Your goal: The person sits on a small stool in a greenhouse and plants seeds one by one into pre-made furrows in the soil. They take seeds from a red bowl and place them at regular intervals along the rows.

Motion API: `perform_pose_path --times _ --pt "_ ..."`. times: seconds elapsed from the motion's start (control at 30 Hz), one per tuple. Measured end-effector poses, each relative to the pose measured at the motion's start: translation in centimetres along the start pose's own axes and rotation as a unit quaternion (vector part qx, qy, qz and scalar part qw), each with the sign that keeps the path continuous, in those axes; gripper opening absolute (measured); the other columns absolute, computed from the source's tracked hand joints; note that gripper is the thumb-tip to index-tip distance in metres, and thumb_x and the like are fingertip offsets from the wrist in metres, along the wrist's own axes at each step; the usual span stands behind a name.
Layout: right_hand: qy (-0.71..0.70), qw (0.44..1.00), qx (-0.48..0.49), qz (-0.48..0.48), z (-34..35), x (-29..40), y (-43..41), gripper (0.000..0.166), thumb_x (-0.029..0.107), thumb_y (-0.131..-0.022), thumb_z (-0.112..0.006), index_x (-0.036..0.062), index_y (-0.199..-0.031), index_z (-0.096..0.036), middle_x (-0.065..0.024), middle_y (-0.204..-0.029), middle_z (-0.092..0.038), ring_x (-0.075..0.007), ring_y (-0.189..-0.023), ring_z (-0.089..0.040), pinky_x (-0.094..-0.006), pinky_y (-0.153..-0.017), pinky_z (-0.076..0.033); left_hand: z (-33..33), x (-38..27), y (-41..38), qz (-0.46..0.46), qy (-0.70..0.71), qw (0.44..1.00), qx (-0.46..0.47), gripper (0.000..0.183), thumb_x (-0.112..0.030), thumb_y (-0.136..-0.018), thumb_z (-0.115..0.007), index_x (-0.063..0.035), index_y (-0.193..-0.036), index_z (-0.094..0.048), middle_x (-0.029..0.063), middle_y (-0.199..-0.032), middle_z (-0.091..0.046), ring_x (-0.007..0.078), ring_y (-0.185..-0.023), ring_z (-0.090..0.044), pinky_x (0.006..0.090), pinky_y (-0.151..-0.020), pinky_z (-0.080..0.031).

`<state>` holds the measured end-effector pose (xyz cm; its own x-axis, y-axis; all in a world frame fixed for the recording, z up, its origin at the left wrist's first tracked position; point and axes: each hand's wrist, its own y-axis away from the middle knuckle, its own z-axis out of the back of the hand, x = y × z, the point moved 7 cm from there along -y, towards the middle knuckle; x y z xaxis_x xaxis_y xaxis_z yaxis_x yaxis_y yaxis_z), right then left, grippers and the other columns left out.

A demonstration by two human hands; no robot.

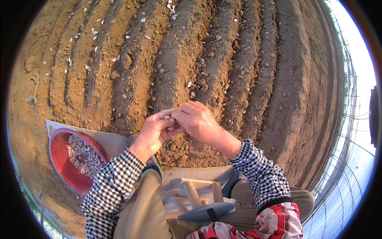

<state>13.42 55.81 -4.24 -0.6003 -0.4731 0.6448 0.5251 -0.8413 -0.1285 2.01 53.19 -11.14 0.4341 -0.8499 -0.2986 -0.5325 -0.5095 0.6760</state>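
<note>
My left hand (152, 130) is half curled with its palm up, holding a few garlic cloves (168, 118) near the thumb. Over its fingers bends my right hand (197, 121), with its fingertips touching the left hand at the cloves. Whatever the right fingertips pinch is hidden behind the knuckles. Both hands are above the near end of a furrowed soil bed (167, 74). Just beyond them, a pale garlic clove (189, 84) and a pinkish clove (192, 94) lie in a furrow.
At left, a red plastic basin (64, 167) holds many loose garlic cloves (85, 154). It rests on a pale board (115, 142). More cloves (95, 31) dot the furrows ahead. Between my legs are a wooden frame (192, 194) and a blue pad (203, 212). Plastic sheeting (343, 194) edges the right.
</note>
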Motion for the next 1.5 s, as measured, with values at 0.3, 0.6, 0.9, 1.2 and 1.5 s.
perform_pose_path --times 0.3,0.6,0.9,1.2,1.5 --pt "-0.160 0.974 -0.069 -0.146 2.1 -4.2 -1.6 0.014 0.005 -0.087 -0.068 0.0045 -0.100 -0.071 -0.0070 -0.087 -0.064 -0.0225 -0.079 -0.064 -0.0336 -0.069 -0.053 -0.2 -3.4 -1.3 -0.029 0.096 0.993 0.063 0.047 -0.029 -0.104 -0.040 0.0096 -0.127 -0.053 0.0161 -0.108 -0.063 0.0299 -0.110 -0.062 0.0501 -0.106 -0.048" --pt "0.032 0.998 -0.041 0.034 0.2 -1.6 -3.0 0.025 0.012 -0.073 -0.072 0.0071 -0.097 -0.065 -0.0041 -0.093 -0.061 -0.0228 -0.083 -0.059 -0.0371 -0.073 -0.045 0.0 -3.2 -1.0 -0.022 0.043 0.999 0.018 0.038 -0.017 -0.105 -0.041 0.0043 -0.134 -0.052 0.0015 -0.092 -0.054 0.0149 -0.091 -0.058 0.0424 -0.100 -0.054" --pt "0.024 0.989 -0.113 -0.096 3.9 -9.2 -3.2 0.007 0.003 -0.085 -0.069 0.0030 -0.089 -0.063 -0.0076 -0.078 -0.066 -0.0199 -0.072 -0.065 -0.0340 -0.061 -0.052 0.2 -2.5 -1.4 -0.031 0.046 0.998 0.033 0.042 -0.014 -0.102 -0.043 0.0101 -0.136 -0.046 0.0258 -0.127 -0.060 0.0361 -0.118 -0.061 0.0448 -0.103 -0.052" --pt "0.401 0.886 0.147 -0.182 1.6 -22.0 -9.6 0.014 0.007 -0.088 -0.064 0.0041 -0.101 -0.067 -0.0123 -0.094 -0.069 -0.0283 -0.098 -0.065 -0.0442 -0.088 -0.047 1.2 -3.0 -1.0 -0.048 0.047 0.998 0.017 0.045 -0.016 -0.102 -0.045 0.0105 -0.137 -0.042 0.0287 -0.129 -0.057 0.0364 -0.117 -0.061 0.0455 -0.104 -0.051" --pt "0.012 1.000 -0.009 0.020 1.2 -5.8 -5.1 0.017 0.022 -0.080 -0.076 0.0100 -0.090 -0.069 -0.0047 -0.088 -0.062 -0.0193 -0.082 -0.057 -0.0325 -0.072 -0.048 1.8 -3.1 -1.2 -0.060 0.111 0.992 0.013 0.046 -0.028 -0.107 -0.038 0.0079 -0.134 -0.049 0.0209 -0.125 -0.061 0.0261 -0.109 -0.062 0.0422 -0.100 -0.051"
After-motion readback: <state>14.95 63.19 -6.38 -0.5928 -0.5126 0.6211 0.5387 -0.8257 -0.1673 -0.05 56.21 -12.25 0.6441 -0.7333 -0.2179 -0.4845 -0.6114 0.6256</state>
